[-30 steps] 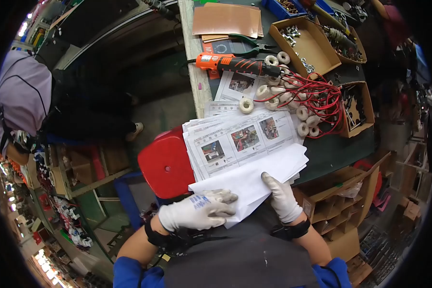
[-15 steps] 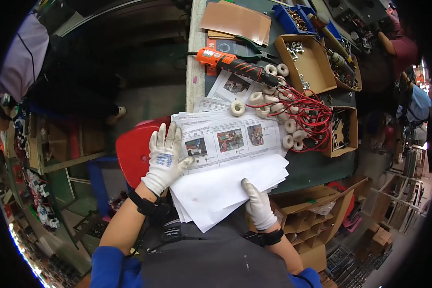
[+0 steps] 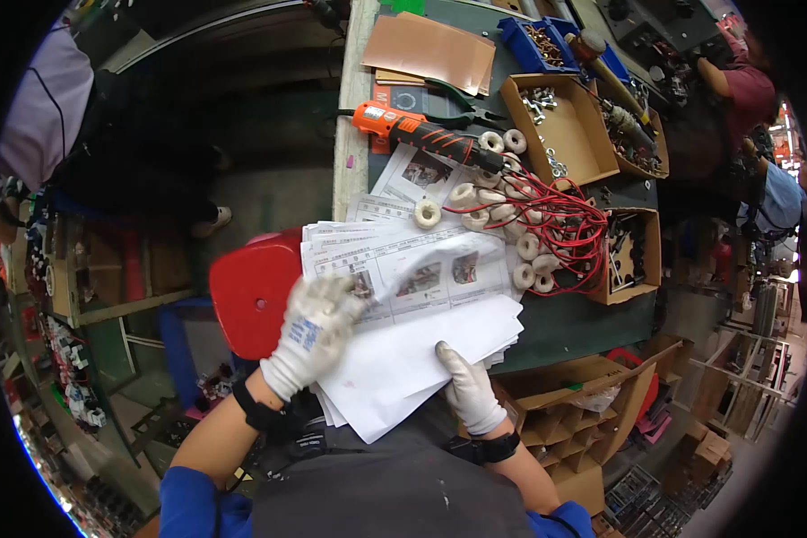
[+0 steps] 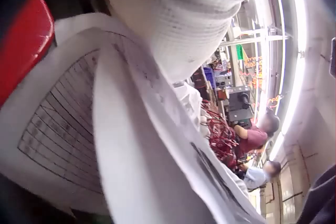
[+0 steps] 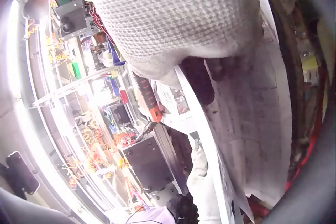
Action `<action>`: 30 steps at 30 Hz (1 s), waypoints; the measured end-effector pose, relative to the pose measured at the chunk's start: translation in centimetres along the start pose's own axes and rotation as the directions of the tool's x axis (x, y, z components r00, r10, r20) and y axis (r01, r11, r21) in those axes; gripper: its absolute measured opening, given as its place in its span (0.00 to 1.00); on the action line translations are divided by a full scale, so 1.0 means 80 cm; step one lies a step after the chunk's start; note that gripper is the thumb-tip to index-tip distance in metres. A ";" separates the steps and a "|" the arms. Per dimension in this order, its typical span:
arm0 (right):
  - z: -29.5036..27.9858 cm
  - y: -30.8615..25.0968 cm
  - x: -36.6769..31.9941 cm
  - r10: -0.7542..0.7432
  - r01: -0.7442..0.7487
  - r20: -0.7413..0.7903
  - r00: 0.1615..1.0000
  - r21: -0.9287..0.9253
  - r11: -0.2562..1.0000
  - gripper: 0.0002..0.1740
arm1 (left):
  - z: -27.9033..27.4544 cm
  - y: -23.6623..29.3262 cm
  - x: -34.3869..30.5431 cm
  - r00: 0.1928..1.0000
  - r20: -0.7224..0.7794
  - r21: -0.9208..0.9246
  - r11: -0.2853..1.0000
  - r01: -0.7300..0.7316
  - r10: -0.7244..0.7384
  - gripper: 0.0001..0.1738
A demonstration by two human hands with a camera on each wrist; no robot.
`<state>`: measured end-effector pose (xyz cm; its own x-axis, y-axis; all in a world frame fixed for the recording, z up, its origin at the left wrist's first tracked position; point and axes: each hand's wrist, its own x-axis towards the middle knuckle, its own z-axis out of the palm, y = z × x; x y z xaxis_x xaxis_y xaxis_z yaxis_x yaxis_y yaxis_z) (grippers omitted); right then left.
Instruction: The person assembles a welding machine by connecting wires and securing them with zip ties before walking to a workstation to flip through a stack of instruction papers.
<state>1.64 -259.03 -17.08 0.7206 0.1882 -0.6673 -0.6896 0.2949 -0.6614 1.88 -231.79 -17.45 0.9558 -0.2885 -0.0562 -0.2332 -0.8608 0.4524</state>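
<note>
The left gloved hand (image 3: 312, 339) is at the left edge of a stack of printed sheets (image 3: 448, 291), its fingers bent and slightly blurred, pinching the edge of a top sheet that bows upward. In the left wrist view a sheet (image 4: 131, 145) curves up below the glove (image 4: 184, 19). Folded-back white pages (image 3: 403, 359) lie over the near part of the stack. At their near right edge the right gloved hand (image 3: 472, 390) grips the pages, thumb on top and fingers hidden beneath. The right wrist view shows the glove (image 5: 173, 19) over the paper's underside (image 5: 247, 124).
A red stool (image 3: 255, 300) stands left of the papers. Beyond them on the table are white rings (image 3: 427, 213) with red wires (image 3: 569, 224), an orange-black power tool (image 3: 421, 134), green-handled pliers (image 3: 457, 108) and cardboard trays (image 3: 592, 152). A divided carton (image 3: 565, 412) is at the right.
The left hand moved up-left from the white pages to the printed sheet, first with spread fingers, now bent at its edge. The sheet has lifted. The right hand keeps its grip.
</note>
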 end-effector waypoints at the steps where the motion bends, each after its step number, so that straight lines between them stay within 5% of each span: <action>1: -0.001 -0.002 -0.001 -0.003 0.004 0.018 1.000 -0.041 0.999 0.25 | -0.011 0.011 -0.005 0.998 0.028 -0.203 0.978 -0.049 0.056 0.35; 3: -0.011 0.002 0.000 0.014 -0.011 0.052 0.999 -0.064 0.998 0.24 | -0.045 0.046 -0.009 0.983 0.156 -0.582 0.795 0.175 -0.102 0.47; 5: -0.019 0.005 -0.001 0.008 -0.004 0.085 0.996 -0.052 0.999 0.24 | -0.049 0.055 -0.009 0.979 0.157 -0.625 0.755 0.199 -0.128 0.57; 7: -0.018 -0.007 -0.006 0.049 -0.047 0.106 0.993 -0.015 0.999 0.28 | -0.065 0.070 -0.007 0.863 0.450 -0.853 0.175 0.491 -0.228 0.61; 8: -0.017 -0.019 -0.011 0.064 -0.033 0.200 0.978 -0.155 0.987 0.28 | -0.064 0.069 -0.013 0.854 0.474 -0.816 0.257 0.517 -0.214 0.51; 9: -0.018 -0.028 -0.012 0.092 -0.005 0.288 0.953 -0.290 0.957 0.28 | -0.058 0.065 -0.016 0.854 0.471 -0.818 0.254 0.516 -0.219 0.51; 10: -0.021 -0.030 -0.008 0.168 -0.005 0.366 0.915 -0.406 0.914 0.27 | -0.046 0.059 -0.019 0.941 0.339 -0.781 0.555 0.288 -0.011 0.42; 11: -0.033 -0.015 0.000 0.174 -0.008 0.368 0.914 -0.409 0.912 0.27 | -0.034 0.053 -0.021 0.939 0.252 -0.658 0.753 -0.012 0.235 0.35; 12: -0.053 0.015 0.013 0.115 0.003 0.321 0.940 -0.346 0.938 0.25 | -0.022 0.056 -0.030 0.954 0.077 -0.529 0.823 -0.209 0.291 0.25; 13: -0.064 0.030 0.020 0.058 0.020 0.269 0.961 -0.280 0.960 0.24 | -0.022 0.058 -0.031 0.955 0.078 -0.529 0.824 -0.204 0.287 0.25; 14: -0.050 -0.003 0.007 0.172 -0.152 0.095 0.980 -0.190 0.970 0.22 | -0.025 0.061 -0.030 0.930 0.296 -0.621 0.784 0.015 0.217 0.25; 16: -0.012 -0.032 0.010 0.143 -0.128 0.072 0.987 -0.180 0.975 0.22 | -0.029 0.059 -0.025 0.729 0.681 -0.610 0.606 0.510 0.072 0.25; 17: -0.001 -0.036 0.012 0.111 -0.102 0.044 0.993 -0.171 0.980 0.22 | -0.030 0.056 -0.021 0.731 0.679 -0.611 0.608 0.508 0.071 0.25; 19: -0.002 -0.027 0.013 0.065 -0.059 0.034 0.997 -0.156 0.986 0.22 | -0.027 0.047 -0.015 0.836 0.482 -0.581 0.619 0.528 -0.261 0.27; 21: -0.008 -0.018 0.012 0.004 0.000 0.015 1.000 -0.229 0.973 0.22 | -0.021 0.027 0.003 0.873 0.124 -0.281 0.827 0.487 -0.471 0.34; 23: -0.003 -0.018 0.009 -0.016 0.019 0.015 1.000 -0.221 0.975 0.22 | -0.017 0.018 0.017 0.915 -0.184 0.092 0.921 0.378 -0.358 0.42; 24: 0.000 -0.017 0.007 -0.036 0.039 0.016 0.999 -0.209 0.977 0.22 | -0.008 0.014 0.016 0.921 -0.080 0.053 0.921 0.386 -0.381 0.46; 30: -0.001 -0.021 0.007 -0.007 0.013 0.026 1.000 -0.266 0.964 0.23 | 0.018 0.010 0.012 0.952 -0.061 0.172 0.936 0.306 -0.300 0.39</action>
<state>3.19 -259.54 -16.33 0.7269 0.2101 -0.6538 -0.6743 0.0377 -0.7375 2.38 -233.37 -18.44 0.9908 0.0090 -0.1354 0.0434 -0.9664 0.2535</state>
